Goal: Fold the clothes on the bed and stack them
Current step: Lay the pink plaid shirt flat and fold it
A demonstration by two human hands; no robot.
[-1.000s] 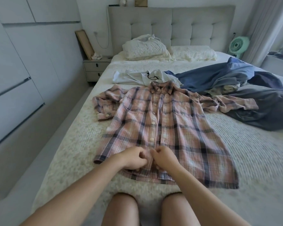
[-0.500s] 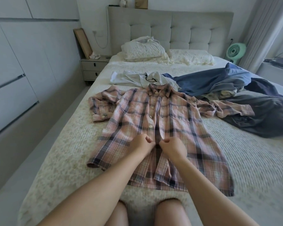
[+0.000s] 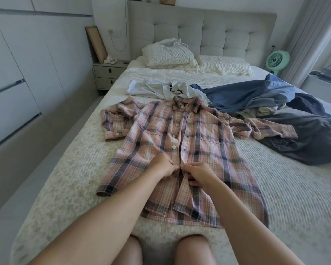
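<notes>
A pink plaid shirt (image 3: pixel 208 142) lies face up on the bed (image 3: pixel 287 188), collar toward the headboard and sleeves spread to both sides. My left hand (image 3: pixel 163 165) pinches the button-side edge of the shirt's front opening about halfway down. My right hand (image 3: pixel 198 174) pinches the other edge right beside it. Below my hands the front hangs apart. Beyond the collar lies a crumpled white garment (image 3: pixel 161 88). A blue garment (image 3: pixel 252 94) and a dark grey one (image 3: pixel 310 138) are heaped to the right.
Two pillows (image 3: pixel 170 54) lie against the padded headboard (image 3: pixel 208 29). A nightstand (image 3: pixel 108 73) stands left of the bed, beside white cupboard doors (image 3: pixel 17 73). A green fan (image 3: pixel 277 61) stands at the far right near the curtain. My knees (image 3: pixel 191 249) touch the bed's near edge.
Both hands have moved up the shirt's front from near the hem to about the middle, staying together on the opening. The view has shifted slightly forward.
</notes>
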